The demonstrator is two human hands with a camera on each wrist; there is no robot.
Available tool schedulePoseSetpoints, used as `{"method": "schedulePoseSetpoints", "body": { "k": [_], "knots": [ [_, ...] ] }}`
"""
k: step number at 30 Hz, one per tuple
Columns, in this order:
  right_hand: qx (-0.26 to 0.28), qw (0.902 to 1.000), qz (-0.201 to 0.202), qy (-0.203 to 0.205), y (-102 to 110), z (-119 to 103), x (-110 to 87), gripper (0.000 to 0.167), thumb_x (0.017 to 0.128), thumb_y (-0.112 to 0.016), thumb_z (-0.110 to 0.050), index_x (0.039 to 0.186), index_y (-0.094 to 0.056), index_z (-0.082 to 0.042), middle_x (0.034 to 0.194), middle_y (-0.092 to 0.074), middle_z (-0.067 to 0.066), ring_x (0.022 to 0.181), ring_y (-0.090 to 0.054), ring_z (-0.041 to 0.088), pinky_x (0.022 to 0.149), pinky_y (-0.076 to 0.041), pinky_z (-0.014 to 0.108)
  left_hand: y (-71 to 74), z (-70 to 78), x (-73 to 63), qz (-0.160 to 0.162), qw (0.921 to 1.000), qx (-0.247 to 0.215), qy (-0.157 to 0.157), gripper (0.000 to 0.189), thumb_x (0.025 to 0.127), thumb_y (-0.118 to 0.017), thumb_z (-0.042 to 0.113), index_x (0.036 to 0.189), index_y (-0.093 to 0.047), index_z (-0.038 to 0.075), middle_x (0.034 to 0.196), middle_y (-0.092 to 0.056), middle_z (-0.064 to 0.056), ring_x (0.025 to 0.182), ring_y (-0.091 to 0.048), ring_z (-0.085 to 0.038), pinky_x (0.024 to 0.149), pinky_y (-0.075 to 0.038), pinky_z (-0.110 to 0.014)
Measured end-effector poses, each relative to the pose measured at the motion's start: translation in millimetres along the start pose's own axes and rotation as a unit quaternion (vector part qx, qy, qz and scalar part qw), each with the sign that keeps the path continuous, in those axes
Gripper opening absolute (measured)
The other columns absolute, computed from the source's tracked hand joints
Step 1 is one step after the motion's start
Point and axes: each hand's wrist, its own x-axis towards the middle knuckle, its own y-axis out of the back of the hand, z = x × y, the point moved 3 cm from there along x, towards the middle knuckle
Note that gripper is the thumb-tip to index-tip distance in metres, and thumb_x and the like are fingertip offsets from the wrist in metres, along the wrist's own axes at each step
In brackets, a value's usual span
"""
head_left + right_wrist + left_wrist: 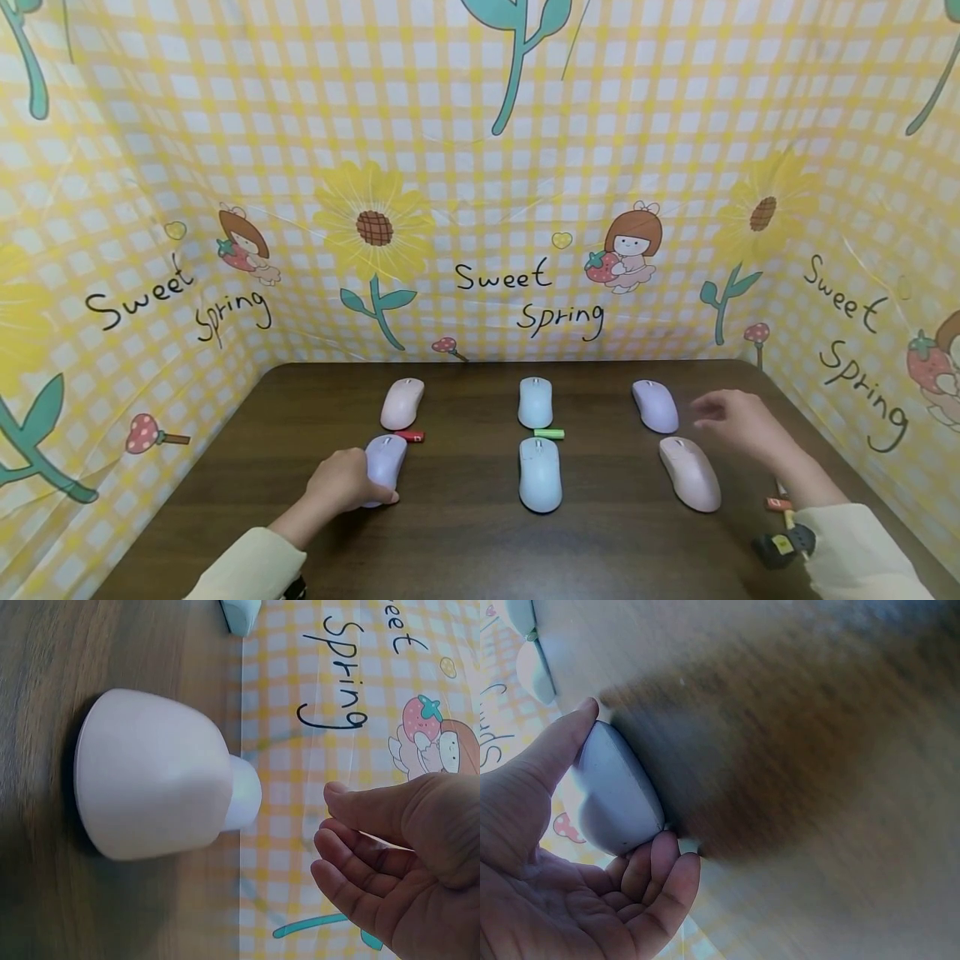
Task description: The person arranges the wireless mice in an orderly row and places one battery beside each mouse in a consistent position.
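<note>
My left hand [341, 482] grips a lavender computer mouse [386, 467] at the front left of the table. In the left wrist view the thumb lies along one side of that mouse [619, 795] and the fingers curl at the other. A red battery [410, 436] lies just behind it, with a pale pink mouse [402, 403] farther back. My right hand [738, 421], fingers loosely bent and holding nothing, hovers right of another lavender mouse [656, 407]. Nearer me is a second pink mouse [690, 475], which looms large in the right wrist view [154, 776].
Two light blue mice, one at the back [536, 403] and one in front [540, 477], stand mid-table with a green battery [550, 434] between them. An orange battery [778, 504] lies beside my right forearm. A checked cloth [487, 208] walls the dark wooden table [465, 542].
</note>
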Motion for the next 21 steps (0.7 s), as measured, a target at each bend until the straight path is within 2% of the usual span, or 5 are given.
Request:
{"method": "schedulePoseSetpoints", "body": {
  "k": [7,21],
  "knots": [
    [-0.008,0.9999,0.007,-0.004,4,12,-7.5,0.023,0.082,-0.073,-0.004,0.100,-0.067,0.008,0.090,-0.069,0.018,0.079,-0.066,0.033,0.068,-0.051,0.046,-0.9,-0.7,0.8,-0.001,1.0000,0.001,0.001,0.063,0.058,-0.089,0.049,0.082,-0.059,-0.001,0.070,-0.054,-0.007,0.061,-0.052,-0.022,0.054,-0.044,-0.039],
    [-0.015,0.9985,-0.007,-0.052,15,40,-25.8,0.029,0.084,-0.071,-0.008,0.106,-0.065,0.010,0.093,-0.068,0.022,0.082,-0.066,0.035,0.066,-0.052,0.045,-1.1,-0.7,0.5,0.004,1.0000,-0.002,-0.004,0.061,0.058,-0.089,0.048,0.081,-0.059,-0.001,0.069,-0.054,-0.007,0.061,-0.051,-0.021,0.053,-0.044,-0.038]
  ]
}}
